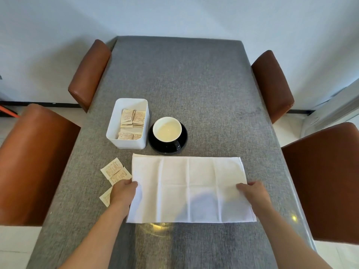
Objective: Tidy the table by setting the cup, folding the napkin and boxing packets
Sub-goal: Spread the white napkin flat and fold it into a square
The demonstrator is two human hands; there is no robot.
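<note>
Grey fabric-covered desk (194, 84), brown chairs at both long edges. White cloth napkin (189, 189) lies flat near the near edge, creased, likely spread for folding. Left hand (124, 193) and right hand (252, 193) pinch its side edges, fingers (134, 184) closed on cloth. White plastic box (128, 123) left of centre holds packets. Cream-lined cup on black saucer (168, 135) beside it. Three loose paper packets (114, 170) near the left edge, unboxed.

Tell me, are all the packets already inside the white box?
No, three packets still lie on the grey table to the left of the napkin, outside the white box.
</note>
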